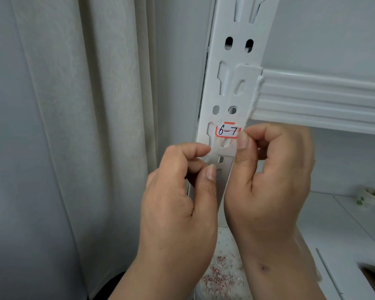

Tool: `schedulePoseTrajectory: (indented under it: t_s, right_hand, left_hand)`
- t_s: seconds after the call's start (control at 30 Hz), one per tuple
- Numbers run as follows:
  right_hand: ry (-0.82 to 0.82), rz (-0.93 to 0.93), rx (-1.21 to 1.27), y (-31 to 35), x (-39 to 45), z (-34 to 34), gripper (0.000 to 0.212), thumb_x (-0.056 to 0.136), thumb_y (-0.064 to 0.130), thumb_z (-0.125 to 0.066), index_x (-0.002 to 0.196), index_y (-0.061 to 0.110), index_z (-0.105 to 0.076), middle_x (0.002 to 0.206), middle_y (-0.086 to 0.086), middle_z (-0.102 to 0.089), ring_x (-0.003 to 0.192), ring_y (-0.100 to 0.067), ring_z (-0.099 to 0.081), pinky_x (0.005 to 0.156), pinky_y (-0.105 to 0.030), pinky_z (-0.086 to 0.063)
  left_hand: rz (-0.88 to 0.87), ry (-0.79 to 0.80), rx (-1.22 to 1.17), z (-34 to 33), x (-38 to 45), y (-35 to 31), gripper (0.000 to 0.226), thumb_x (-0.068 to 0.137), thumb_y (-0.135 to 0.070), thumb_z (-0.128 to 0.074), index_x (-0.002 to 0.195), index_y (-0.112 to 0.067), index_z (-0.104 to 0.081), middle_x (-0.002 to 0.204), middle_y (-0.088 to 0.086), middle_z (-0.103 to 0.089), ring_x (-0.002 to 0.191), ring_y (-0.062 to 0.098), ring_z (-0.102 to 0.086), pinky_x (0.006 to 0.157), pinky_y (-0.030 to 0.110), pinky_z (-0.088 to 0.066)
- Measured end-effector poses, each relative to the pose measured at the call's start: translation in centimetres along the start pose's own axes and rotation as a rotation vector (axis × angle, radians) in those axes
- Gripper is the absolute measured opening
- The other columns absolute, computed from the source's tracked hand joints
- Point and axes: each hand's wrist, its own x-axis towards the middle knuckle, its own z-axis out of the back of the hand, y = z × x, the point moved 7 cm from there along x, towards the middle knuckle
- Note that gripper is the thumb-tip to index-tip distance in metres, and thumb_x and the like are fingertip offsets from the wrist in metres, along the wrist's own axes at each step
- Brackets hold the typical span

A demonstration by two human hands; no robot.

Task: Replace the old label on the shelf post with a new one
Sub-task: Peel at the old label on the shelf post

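Note:
A white metal shelf post [236,61] with slots runs up the middle. On it sits a small white label [227,131] with an orange-red border, marked "6-7" and struck through by a red line. A bit of orange edge shows just above it. My right hand [271,176] pinches the label's right edge between thumb and forefinger. My left hand [182,191] is curled just below and left of the label, thumb and forefinger pressed together against the post. Whether it holds anything is hidden.
A white shelf beam [323,100] runs right from the post. Grey curtains [74,126] hang to the left. Pinkish paper scraps [221,271] lie on the floor below. A small cup [370,197] stands on the lower shelf at right.

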Motion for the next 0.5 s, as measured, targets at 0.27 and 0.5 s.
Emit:
schedulePoseTrajectory:
  t_s: [0.27,0.5]
  right_hand:
    - [-0.082,0.067,-0.078,-0.14,0.38,-0.20,0.011,0.090,0.014,-0.063,0.083,0.008,-0.069,0.081,-0.008,-0.062,0.074,-0.026,-0.059,0.073,-0.046,-0.043]
    - [-0.110,0.082,-0.130,0.07,0.47,-0.58,0.016,0.092,0.014,-0.058,0.080,0.006,-0.066,0.078,-0.011,-0.059,0.074,-0.030,-0.054,0.073,-0.041,-0.038]
  left_hand:
    - [0.006,-0.001,-0.003,0.12,-0.02,0.45,0.026,0.086,-0.026,-0.057,0.099,-0.047,-0.050,0.087,-0.031,-0.061,0.091,0.004,-0.059,0.080,0.010,-0.042]
    - [0.022,0.003,-0.011,0.01,-0.10,0.56,0.022,0.086,-0.026,-0.057,0.097,-0.045,-0.052,0.087,-0.034,-0.060,0.092,0.001,-0.058,0.081,0.006,-0.040]
